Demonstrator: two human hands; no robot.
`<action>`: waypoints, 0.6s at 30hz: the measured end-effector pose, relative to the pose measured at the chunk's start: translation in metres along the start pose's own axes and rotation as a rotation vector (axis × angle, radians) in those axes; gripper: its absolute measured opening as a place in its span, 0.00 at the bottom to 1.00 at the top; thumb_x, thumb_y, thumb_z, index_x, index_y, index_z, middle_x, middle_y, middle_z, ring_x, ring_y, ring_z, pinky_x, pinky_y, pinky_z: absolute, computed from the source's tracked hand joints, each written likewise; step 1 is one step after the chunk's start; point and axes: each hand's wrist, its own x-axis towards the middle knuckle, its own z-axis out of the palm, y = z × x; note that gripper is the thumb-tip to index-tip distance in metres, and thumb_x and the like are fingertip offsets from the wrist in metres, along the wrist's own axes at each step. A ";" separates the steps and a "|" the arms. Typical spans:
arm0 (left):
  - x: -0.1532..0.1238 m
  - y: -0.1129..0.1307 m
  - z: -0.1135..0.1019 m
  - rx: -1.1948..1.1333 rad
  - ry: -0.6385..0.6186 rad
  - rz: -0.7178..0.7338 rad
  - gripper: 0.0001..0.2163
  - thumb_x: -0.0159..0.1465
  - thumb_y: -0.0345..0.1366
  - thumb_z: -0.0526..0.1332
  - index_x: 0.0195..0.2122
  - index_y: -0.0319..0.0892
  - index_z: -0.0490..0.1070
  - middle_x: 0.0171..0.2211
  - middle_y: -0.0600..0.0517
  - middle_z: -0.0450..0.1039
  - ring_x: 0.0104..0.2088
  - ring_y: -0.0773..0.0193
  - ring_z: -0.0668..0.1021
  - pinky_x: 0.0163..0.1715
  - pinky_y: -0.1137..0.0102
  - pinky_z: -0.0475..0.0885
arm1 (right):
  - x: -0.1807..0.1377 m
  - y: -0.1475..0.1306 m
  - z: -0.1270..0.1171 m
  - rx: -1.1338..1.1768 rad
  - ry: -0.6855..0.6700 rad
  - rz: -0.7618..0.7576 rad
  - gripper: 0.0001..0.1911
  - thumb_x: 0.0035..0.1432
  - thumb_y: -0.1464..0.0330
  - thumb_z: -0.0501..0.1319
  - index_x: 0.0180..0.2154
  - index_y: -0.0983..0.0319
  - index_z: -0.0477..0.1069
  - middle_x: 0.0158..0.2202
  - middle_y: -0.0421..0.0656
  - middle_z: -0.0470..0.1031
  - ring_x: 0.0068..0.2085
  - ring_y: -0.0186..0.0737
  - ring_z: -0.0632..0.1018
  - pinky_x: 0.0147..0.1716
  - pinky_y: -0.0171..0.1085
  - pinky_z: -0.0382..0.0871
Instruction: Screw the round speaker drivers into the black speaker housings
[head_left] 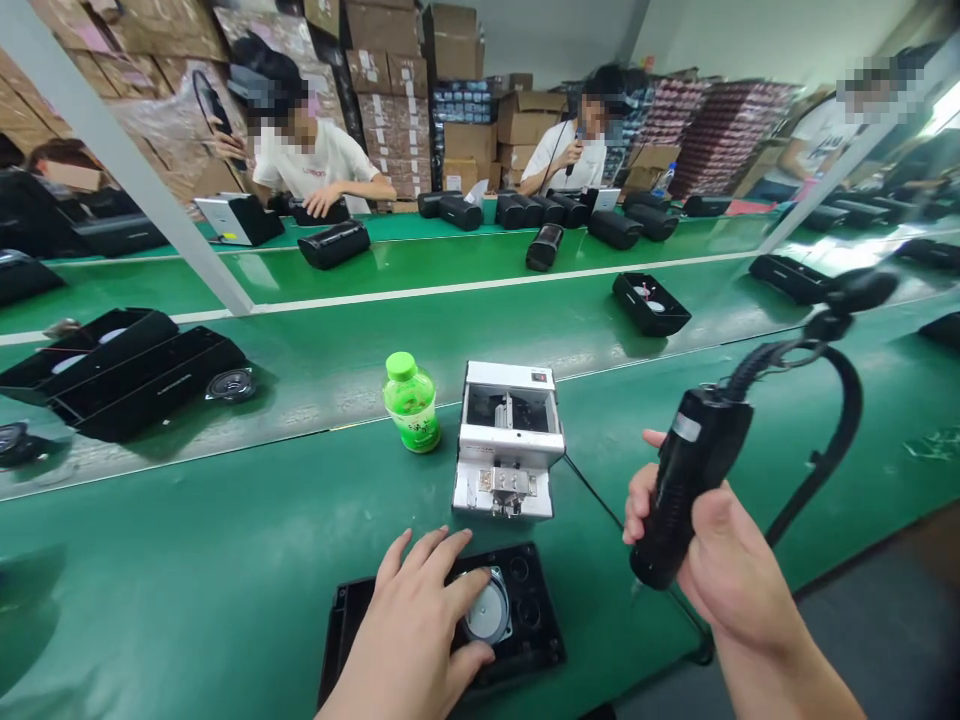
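My left hand (pixel 412 630) lies flat with fingers spread on a black speaker housing (pixel 525 620) at the near edge of the green bench; a round silver driver (pixel 487 610) shows beside my fingers. My right hand (pixel 712 560) is wrapped round a black electric screwdriver (pixel 690 480), held upright above the bench to the right of the housing. Its thick black cable (pixel 832 440) loops up and to the right. A white screw feeder box (pixel 510 440) stands just beyond the housing.
A green-capped drink bottle (pixel 412 402) stands left of the feeder. Black speaker housings (pixel 127 370) lie at the left on the conveyor, another (pixel 650 303) farther right. Three people sit across the belt among black speakers. Cardboard boxes are stacked behind them.
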 end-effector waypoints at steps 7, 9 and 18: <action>0.004 -0.001 0.001 -0.134 0.028 -0.030 0.19 0.59 0.44 0.77 0.52 0.56 0.84 0.62 0.49 0.81 0.66 0.35 0.78 0.69 0.31 0.66 | 0.004 -0.020 0.021 0.119 0.030 -0.027 0.37 0.64 0.33 0.58 0.59 0.52 0.71 0.33 0.40 0.76 0.26 0.39 0.78 0.24 0.37 0.77; 0.005 0.000 0.001 -0.137 0.031 -0.029 0.19 0.59 0.44 0.77 0.51 0.55 0.84 0.60 0.49 0.82 0.65 0.36 0.78 0.69 0.33 0.66 | 0.005 -0.022 0.024 0.115 0.024 -0.038 0.37 0.64 0.33 0.59 0.59 0.52 0.71 0.32 0.41 0.78 0.26 0.39 0.78 0.24 0.37 0.76; 0.003 -0.001 0.008 -0.144 0.033 -0.030 0.20 0.56 0.42 0.77 0.51 0.54 0.83 0.59 0.51 0.81 0.65 0.38 0.77 0.70 0.37 0.65 | 0.009 -0.036 0.040 0.152 -0.055 -0.091 0.34 0.65 0.33 0.59 0.56 0.51 0.71 0.29 0.39 0.78 0.25 0.40 0.77 0.24 0.38 0.76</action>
